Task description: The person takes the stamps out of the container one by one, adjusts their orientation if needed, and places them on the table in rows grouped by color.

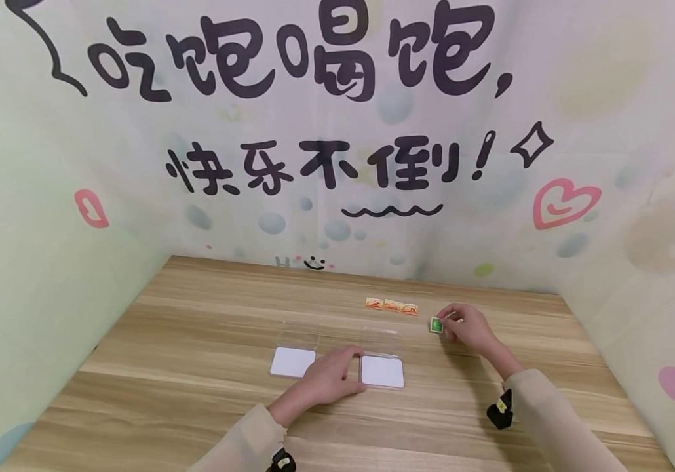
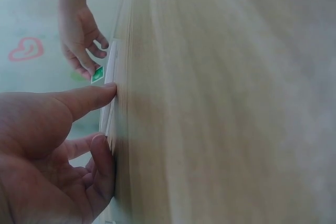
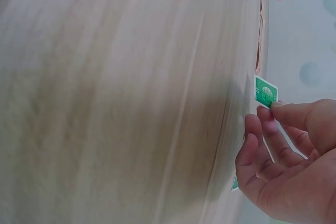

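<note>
Between thumb and fingertips my right hand [image 1: 472, 328] pinches a small green stamp [image 3: 266, 93] with a white border, held above the table at the right. Part of another green piece [image 3: 234, 183] shows below the curled fingers in the right wrist view. My left hand [image 1: 327, 379] holds the left side of a clear plastic case [image 1: 381, 372], its thumb at the near corner and a finger at the far one. This case lies with its transparent lid folded back and a white insert inside. A similar case [image 1: 292, 362] lies to the left, partly behind the left hand.
Several orange-and-cream stamps [image 1: 392, 306] lie in a row toward the back of the wooden table [image 1: 196, 406]. A printed cloth wall [image 1: 337, 118] with large black characters stands behind the table and along its sides.
</note>
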The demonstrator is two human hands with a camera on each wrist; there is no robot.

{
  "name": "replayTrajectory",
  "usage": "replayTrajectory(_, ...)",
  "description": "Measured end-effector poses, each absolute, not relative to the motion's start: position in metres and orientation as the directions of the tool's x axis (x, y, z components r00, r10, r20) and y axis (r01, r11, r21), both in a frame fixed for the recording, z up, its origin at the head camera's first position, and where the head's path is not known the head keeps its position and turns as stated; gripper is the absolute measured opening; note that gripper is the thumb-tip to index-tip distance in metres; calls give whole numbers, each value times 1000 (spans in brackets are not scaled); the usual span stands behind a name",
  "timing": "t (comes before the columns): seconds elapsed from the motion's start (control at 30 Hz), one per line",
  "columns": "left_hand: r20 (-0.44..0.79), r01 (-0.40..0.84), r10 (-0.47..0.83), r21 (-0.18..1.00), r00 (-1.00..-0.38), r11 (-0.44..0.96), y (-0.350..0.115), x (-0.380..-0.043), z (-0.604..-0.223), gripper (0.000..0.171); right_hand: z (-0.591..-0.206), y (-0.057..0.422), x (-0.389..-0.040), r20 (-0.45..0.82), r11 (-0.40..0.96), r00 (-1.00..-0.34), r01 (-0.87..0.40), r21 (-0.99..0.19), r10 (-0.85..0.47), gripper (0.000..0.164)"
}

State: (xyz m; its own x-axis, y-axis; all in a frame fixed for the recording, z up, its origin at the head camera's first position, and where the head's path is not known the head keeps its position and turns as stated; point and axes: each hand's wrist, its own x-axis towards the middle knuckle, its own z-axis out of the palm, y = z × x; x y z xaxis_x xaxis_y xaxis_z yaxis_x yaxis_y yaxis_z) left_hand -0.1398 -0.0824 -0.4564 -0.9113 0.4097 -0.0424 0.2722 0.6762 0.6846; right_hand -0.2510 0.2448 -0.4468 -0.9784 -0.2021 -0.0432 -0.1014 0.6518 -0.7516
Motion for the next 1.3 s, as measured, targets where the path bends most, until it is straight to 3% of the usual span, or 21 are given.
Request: replayTrajectory(1.3, -41, 277, 412, 678, -910, 681, -82, -141, -459, 57, -450, 252, -270, 0, 683, -989, -100, -723, -146, 14)
